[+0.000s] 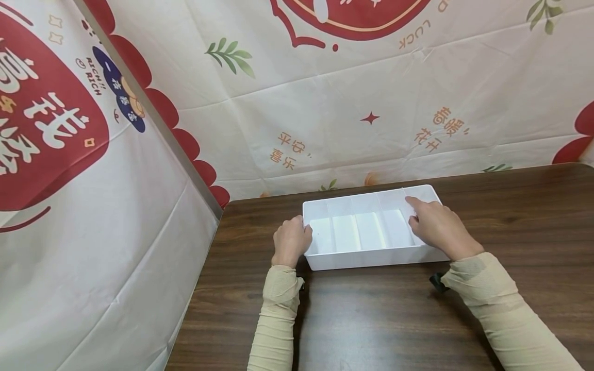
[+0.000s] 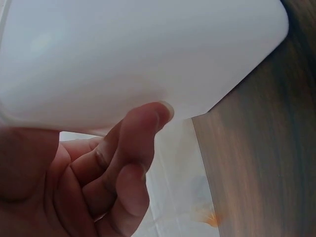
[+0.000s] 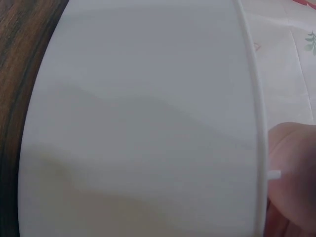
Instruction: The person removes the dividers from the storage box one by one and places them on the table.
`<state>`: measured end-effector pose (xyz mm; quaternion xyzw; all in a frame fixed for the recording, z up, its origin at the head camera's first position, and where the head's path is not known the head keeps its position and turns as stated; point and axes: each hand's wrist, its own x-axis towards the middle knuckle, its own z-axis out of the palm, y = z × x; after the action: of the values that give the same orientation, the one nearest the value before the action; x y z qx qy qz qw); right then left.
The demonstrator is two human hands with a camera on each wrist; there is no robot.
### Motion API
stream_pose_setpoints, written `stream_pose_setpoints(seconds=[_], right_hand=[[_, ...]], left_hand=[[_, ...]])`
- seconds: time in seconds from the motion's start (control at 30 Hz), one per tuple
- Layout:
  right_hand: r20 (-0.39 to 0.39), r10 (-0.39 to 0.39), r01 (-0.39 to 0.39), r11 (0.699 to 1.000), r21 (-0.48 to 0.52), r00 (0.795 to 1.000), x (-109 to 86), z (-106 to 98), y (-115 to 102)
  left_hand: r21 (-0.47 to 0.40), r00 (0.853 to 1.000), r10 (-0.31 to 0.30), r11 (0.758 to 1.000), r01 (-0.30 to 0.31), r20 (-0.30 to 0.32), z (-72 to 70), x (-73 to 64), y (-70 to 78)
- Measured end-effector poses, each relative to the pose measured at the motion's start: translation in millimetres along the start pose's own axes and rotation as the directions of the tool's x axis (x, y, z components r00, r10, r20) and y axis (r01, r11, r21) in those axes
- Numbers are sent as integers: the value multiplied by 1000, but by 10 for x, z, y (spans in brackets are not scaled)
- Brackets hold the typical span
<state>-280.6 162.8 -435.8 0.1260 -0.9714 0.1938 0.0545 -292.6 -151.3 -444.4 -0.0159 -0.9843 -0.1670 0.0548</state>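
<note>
A white plastic storage box (image 1: 366,257) with thin upright dividers (image 1: 356,232) lies on the brown table. My left hand (image 1: 292,239) grips its left end, the thumb at the rim. In the left wrist view, bent fingers (image 2: 140,131) touch the outside of the white wall (image 2: 148,59). Over the right end, my right hand (image 1: 438,226) pinches the rightmost divider, its index finger reaching toward the back wall. The right wrist view shows the box's outer wall (image 3: 143,108), with a small white divider end (image 3: 274,174) above the rim against the hand; the other fingers are largely hidden.
The wood-grained table (image 1: 371,314) extends in front of the box and to its right. Behind it hangs a white printed cloth (image 1: 343,118), and another cloth (image 1: 130,247) borders the table's left side. A small black object (image 1: 438,282) shows under the right cuff.
</note>
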Motion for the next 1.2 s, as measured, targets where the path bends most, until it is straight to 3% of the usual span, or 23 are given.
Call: stream_pose_setpoints(seconds=[0.23, 0.5, 1.2], right_hand=[[-35, -36, 35, 999, -11, 999, -3, -3, 1], [-4, 1, -1, 1000, -2, 1000, -4, -14, -29], [-98, -23, 24, 1000, 8, 995, -36, -66, -65]], left_hand=[[-8, 1000, -14, 1000, 14, 14, 3, 6, 7], [-10, 1000, -16, 1000, 16, 19, -7, 3, 3], [-13, 1000, -10, 1000, 10, 16, 0, -4, -2]])
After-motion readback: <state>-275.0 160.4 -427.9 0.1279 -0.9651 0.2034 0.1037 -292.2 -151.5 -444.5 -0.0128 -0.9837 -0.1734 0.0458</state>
